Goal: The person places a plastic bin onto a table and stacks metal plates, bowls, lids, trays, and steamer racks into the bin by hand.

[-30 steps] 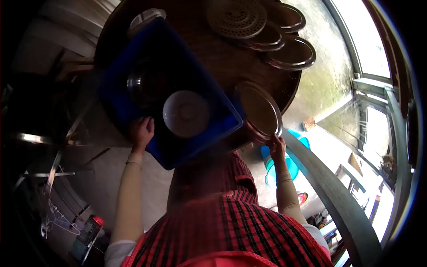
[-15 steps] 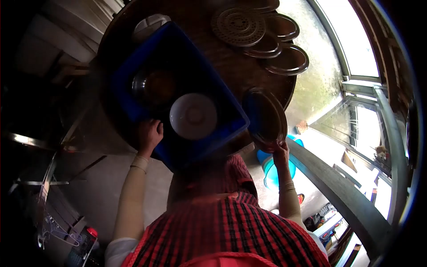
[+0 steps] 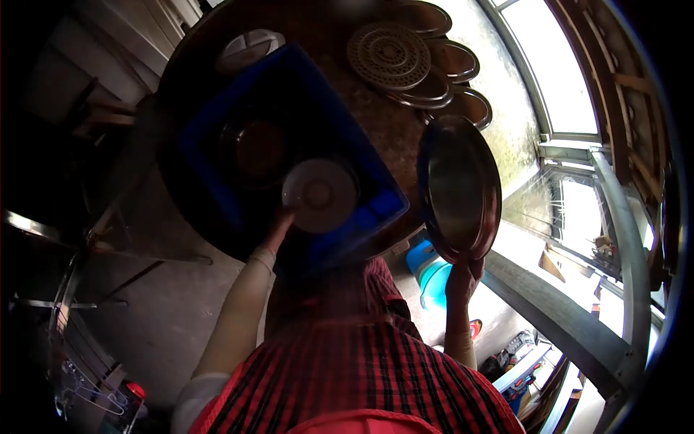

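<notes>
My right hand (image 3: 465, 276) grips the near rim of an oval metal tray (image 3: 460, 189), which is tilted up off the table at the right. My left hand (image 3: 282, 226) is over the near left side of a blue bin (image 3: 343, 108), its fingers at the edge of a white bowl (image 3: 319, 195). Whether those fingers grip the bowl is hard to make out. Behind the bowl, a dark round dish (image 3: 260, 148) lies in the bin.
The round dark table (image 3: 318, 29) carries several oval trays (image 3: 473, 108) and a perforated round plate (image 3: 388, 56) at the far right. A white divided dish (image 3: 251, 48) is behind the bin. Blue buckets (image 3: 434, 278) stand on the floor below right.
The tray in my right hand has risen and tilted, moving right from the bin's corner. My left hand has moved from the bin's left rim inward to the white bowl.
</notes>
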The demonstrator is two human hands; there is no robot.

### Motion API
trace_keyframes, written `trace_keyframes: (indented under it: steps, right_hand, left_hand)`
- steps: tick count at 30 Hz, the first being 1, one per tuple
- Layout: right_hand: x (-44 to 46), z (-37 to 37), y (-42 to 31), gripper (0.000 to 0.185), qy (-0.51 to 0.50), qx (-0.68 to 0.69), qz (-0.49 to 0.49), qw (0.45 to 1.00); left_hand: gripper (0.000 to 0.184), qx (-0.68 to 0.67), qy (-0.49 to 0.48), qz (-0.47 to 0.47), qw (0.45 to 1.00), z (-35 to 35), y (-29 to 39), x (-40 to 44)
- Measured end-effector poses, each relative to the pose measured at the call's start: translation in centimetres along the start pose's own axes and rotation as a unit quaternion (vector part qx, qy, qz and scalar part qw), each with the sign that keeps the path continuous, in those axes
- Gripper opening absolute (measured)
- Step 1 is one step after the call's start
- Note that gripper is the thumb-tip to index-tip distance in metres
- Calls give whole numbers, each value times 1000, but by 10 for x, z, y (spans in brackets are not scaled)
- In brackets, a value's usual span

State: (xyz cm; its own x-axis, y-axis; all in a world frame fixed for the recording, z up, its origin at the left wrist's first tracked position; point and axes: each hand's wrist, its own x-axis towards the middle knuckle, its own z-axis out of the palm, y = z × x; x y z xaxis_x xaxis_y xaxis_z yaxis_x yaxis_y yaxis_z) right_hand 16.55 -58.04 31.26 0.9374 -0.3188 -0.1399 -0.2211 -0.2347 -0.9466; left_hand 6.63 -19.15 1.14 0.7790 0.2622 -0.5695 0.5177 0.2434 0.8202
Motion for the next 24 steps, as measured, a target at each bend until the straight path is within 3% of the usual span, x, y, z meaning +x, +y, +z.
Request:
trace_keyframes:
  steps: [1, 3, 5, 6, 7, 8, 9, 10, 12, 15, 17, 19, 21, 23, 24]
  right_hand:
    - [-4, 18, -26, 26, -10, 72, 12, 997]
    - [-10, 27, -25, 23, -97, 201, 141, 964]
    - [-16, 32, 7, 23, -246, 403, 231, 851]
    - [-20, 37, 35, 26, -344, 527, 248, 736]
    - [-27, 62, 3, 21, -390, 266, 136, 871]
    - [-34, 95, -29, 18, -394, -22, 10, 919]
    - [-34, 118, -14, 16, -323, 127, 251, 904]
    - [-33, 136, 2, 18, -225, 265, 470, 812]
    - [-29, 161, 8, 14, -292, 271, 423, 814]
    - [-20, 196, 67, 8, -362, 212, 214, 882]
    - [-12, 216, 81, 18, -362, 116, 113, 918]
    - [-6, 237, 118, 19, -307, 248, 201, 896]
    - [18, 250, 144, 22, -368, -1, 96, 925]
    - [37, 259, 165, 24, -374, -192, -2, 907]
    - [39, 264, 167, 24, -352, -104, 41, 929]
  left_hand:
    - [37, -79, -40, -29, 996, -7, 0, -1]
    - [33, -57, -52, -5, 997, 4, 26, -12]
    - [31, -48, -41, -14, 998, 11, 44, -20]
    - [30, -49, -25, -34, 998, 11, 42, -23]
    - [30, -50, -9, -53, 997, 11, 39, -25]
    - [30, -51, -2, -64, 997, 11, 38, -25]
    - [30, -38, 9, -61, 997, 11, 37, -24]
    - [30, -18, 19, -54, 998, 13, 36, -22]
    - [30, 85, 43, 1, 995, 16, 36, -17]
    - [31, 221, 105, 86, 966, 25, 51, -17]
    - [31, 225, 142, 125, 956, 33, 80, -28]
    - [31, 203, 168, 155, 952, 43, 118, -37]
    - [29, 148, 141, 164, 965, 57, 152, -30]
    - [27, 107, 118, 152, 975, 71, 165, -11]
    - [27, 93, 108, 137, 980, 79, 166, 4]
